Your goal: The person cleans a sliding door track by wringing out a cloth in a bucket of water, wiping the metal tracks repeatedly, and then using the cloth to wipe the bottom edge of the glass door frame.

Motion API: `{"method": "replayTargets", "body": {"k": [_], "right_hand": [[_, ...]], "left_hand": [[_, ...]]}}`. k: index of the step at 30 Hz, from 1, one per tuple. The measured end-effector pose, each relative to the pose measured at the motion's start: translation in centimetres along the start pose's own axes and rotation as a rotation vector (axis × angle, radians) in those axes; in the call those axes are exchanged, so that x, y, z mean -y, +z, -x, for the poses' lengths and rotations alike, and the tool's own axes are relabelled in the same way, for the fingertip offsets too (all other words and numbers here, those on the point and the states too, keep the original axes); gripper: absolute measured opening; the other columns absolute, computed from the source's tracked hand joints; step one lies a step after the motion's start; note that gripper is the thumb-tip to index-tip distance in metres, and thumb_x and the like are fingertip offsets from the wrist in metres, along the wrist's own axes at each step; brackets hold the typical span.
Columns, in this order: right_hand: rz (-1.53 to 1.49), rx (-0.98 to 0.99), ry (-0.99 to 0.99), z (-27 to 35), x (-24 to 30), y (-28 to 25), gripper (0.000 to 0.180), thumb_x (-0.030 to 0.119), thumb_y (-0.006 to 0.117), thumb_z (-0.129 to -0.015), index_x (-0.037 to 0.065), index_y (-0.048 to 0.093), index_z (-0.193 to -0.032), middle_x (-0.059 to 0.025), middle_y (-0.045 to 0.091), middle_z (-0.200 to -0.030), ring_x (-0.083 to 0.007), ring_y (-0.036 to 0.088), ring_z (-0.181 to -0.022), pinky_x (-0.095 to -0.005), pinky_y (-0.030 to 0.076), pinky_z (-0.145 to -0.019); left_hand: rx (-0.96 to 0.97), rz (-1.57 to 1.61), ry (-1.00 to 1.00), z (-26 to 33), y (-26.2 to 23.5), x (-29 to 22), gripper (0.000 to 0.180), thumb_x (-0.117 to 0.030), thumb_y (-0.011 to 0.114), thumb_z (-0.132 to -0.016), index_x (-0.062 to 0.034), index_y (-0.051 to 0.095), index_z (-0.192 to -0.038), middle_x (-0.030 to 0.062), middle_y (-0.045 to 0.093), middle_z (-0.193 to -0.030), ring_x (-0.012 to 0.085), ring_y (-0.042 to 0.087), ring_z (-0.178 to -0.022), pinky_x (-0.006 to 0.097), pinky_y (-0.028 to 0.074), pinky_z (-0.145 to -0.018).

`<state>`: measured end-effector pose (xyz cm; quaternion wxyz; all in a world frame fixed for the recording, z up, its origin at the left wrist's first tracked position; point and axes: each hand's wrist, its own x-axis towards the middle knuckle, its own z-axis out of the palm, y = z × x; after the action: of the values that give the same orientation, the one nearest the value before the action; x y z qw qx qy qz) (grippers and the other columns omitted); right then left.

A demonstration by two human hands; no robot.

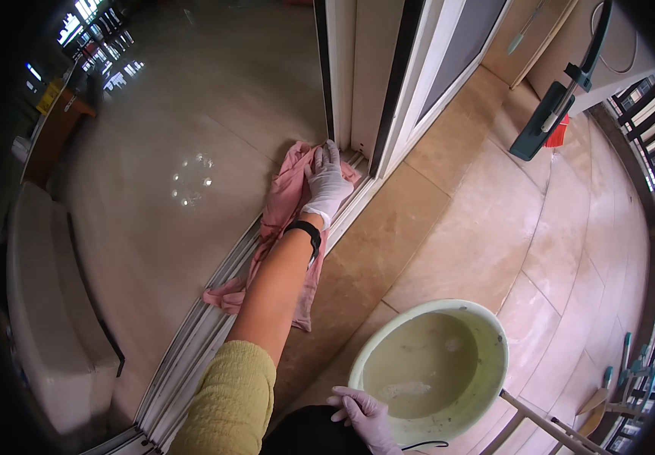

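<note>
My left hand (326, 184), in a white glove with a black band at the wrist, presses flat on a pink cloth (282, 208). The cloth lies along the metal sliding-door track (206, 322), bunched against the foot of the white door frame (354, 83). Its loose end trails back along the track under my forearm. My right hand (365, 415), also in a white glove, rests with fingers apart beside the near rim of a pale green basin (494, 334). The basin holds murky water.
Glossy indoor floor (191, 114) lies left of the track and beige tiles (487, 227) lie right of it. A flat mop (551, 114) leans at the far right. A white sofa (47, 303) stands at the left, and a metal rack leg (540, 425) stands near the basin.
</note>
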<state>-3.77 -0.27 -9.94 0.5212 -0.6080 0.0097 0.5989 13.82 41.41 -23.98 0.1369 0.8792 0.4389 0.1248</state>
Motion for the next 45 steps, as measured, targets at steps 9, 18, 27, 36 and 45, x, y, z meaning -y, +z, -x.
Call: {"method": "replayTargets", "body": {"k": [9,18,27,36,45], "right_hand": [[-0.048,0.041,0.007,-0.3,-0.4,0.3,0.025,0.011,0.05,-0.095,0.007,0.06,-0.117,-0.0056,0.068,-0.095,-0.0069,0.062,-0.066,-0.0171,0.045,-0.057],[-0.035,-0.031,-0.014,0.1,-0.1,-0.3,0.025,0.01,0.051,-0.094,0.006,0.06,-0.116,-0.0059,0.068,-0.092,-0.0066,0.062,-0.065,-0.0169,0.045,-0.056],[-0.017,-0.046,-0.031,0.0,-0.1,-0.3,0.024,0.01,0.049,-0.095,0.005,0.06,-0.115,-0.007,0.068,-0.092,-0.0082,0.063,-0.065,-0.0165,0.041,-0.051],[-0.027,0.016,-0.028,-0.2,-0.2,0.2,0.025,0.008,0.05,-0.094,0.005,0.061,-0.116,-0.0065,0.068,-0.092,-0.0081,0.063,-0.065,-0.0174,0.046,-0.057],[-0.082,0.0,-0.074,-0.1,-0.4,-0.7,0.025,0.009,0.05,-0.094,0.005,0.06,-0.117,-0.0067,0.068,-0.093,-0.0075,0.062,-0.067,-0.0174,0.047,-0.059]], "left_hand": [[-0.009,0.153,0.201,0.6,-0.5,4.4,0.096,-0.031,0.068,-0.071,0.0001,0.014,-0.144,0.0227,0.025,-0.146,0.0361,0.021,-0.137,0.047,0.02,-0.11],[-0.064,0.148,0.295,4.3,0.7,5.3,0.052,-0.018,0.057,-0.078,0.0047,0.046,-0.124,0.0263,0.052,-0.121,0.0389,0.046,-0.119,0.043,0.04,-0.098],[-0.041,0.256,0.047,0.0,2.6,-2.3,0.058,-0.036,0.05,-0.089,0.0076,0.041,-0.126,0.0286,0.051,-0.122,0.0394,0.05,-0.113,0.044,0.039,-0.097],[0.161,-0.086,0.288,-0.7,0.6,0.2,0.073,-0.046,0.05,-0.086,0.003,0.032,-0.137,0.0216,0.036,-0.14,0.0339,0.036,-0.129,0.039,0.031,-0.105],[0.03,-0.085,0.234,8.9,-2.1,4.4,0.068,-0.048,0.051,-0.086,0.0017,0.041,-0.131,0.0235,0.044,-0.132,0.0376,0.045,-0.119,0.045,0.039,-0.097]]}}
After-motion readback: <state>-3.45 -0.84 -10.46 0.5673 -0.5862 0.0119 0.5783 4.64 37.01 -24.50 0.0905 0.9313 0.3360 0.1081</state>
